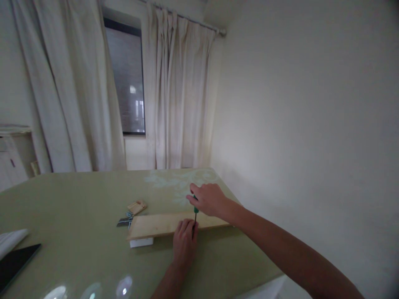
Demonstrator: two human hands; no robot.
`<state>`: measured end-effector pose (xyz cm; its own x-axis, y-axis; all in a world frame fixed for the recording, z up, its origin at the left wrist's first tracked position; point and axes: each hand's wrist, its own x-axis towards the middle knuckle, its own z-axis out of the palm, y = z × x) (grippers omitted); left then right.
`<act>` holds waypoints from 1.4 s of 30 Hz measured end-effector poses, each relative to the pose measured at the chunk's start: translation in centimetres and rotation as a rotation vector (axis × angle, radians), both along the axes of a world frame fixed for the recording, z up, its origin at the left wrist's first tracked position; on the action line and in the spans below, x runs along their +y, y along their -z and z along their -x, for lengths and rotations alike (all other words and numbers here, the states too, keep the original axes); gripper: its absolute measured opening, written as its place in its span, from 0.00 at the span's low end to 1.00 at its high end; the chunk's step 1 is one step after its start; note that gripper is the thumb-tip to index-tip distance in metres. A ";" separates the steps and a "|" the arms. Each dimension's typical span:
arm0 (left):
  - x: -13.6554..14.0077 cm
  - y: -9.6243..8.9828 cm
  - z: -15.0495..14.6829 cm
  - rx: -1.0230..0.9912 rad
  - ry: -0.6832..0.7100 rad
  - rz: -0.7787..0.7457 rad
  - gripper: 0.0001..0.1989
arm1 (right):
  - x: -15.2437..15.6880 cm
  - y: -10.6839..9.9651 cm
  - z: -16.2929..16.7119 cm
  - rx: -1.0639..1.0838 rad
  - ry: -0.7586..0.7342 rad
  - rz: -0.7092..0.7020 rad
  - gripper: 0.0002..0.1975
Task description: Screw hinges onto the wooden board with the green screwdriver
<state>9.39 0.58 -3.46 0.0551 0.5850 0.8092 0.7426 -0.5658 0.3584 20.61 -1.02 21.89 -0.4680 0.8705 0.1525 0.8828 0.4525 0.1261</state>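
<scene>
Screwdriver point(195, 209): green handle, upright, tip down on the near edge of the board point(162, 224). My right hand point(209, 199) sits over the handle top, grip clenched round it. My left hand point(184, 245) rests on the bench point(77, 199) at the board's near edge, fingers point(187, 227) curled up against the shaft and the wood; whether they pinch the shaft or only steady it, I cannot tell.

Board: pale wood, long, lying flat across the bench, roughly left to right. Its left end rides on a small white block point(141, 242), so that end sits raised.

Just beyond the left end: a small wooden piece point(137, 206), and touching it a little heap of metal bits point(125, 221), too small to make out.

Far left edge of the bench: a dark flat slab point(14, 263) and something white point(11, 240) beside it.

Behind the bench: pale curtains point(177, 99) either side of a dark window point(127, 79); bare wall point(311, 124) to my right.
</scene>
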 end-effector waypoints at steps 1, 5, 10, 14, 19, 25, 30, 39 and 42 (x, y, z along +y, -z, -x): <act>0.0 0.0 0.0 0.001 0.003 0.000 0.16 | 0.0 -0.1 -0.1 0.000 -0.035 0.016 0.18; -0.2 -0.1 0.0 0.005 0.013 0.016 0.16 | -0.1 -0.1 -0.7 0.023 -0.067 0.027 0.24; -0.3 -0.1 0.0 -0.002 0.013 0.069 0.15 | 0.1 0.1 -1.5 0.123 0.031 -0.034 0.15; -0.3 0.0 -0.1 -0.020 0.022 0.108 0.13 | -1.3 1.2 -4.4 0.350 0.106 -0.132 0.13; 0.0 -0.6 0.1 -0.044 0.015 0.215 0.12 | -4.6 10.0 -8.0 0.977 0.291 -0.280 0.32; 1.2 -2.8 1.0 0.027 0.029 0.375 0.16 | -6.8 21.8 -7.3 1.703 0.462 -0.202 0.35; 1.4 -4.3 2.3 0.172 0.174 0.414 0.05 | -7.3 24.8 -5.7 1.781 0.491 -0.093 0.32; 1.7 -6.1 3.3 0.388 0.187 0.492 0.07 | -7.7 25.4 -4.9 1.768 0.496 -0.056 0.32; 1.8 -6.4 2.8 0.411 0.141 0.501 0.08 | -7.8 25.4 -4.9 1.780 0.499 -0.044 0.31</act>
<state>6.61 2.36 2.95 0.4049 0.8496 0.3380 0.8062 -0.5062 0.3064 25.50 -8.77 -3.51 0.5196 0.8428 0.1403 0.0039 0.1619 -0.9868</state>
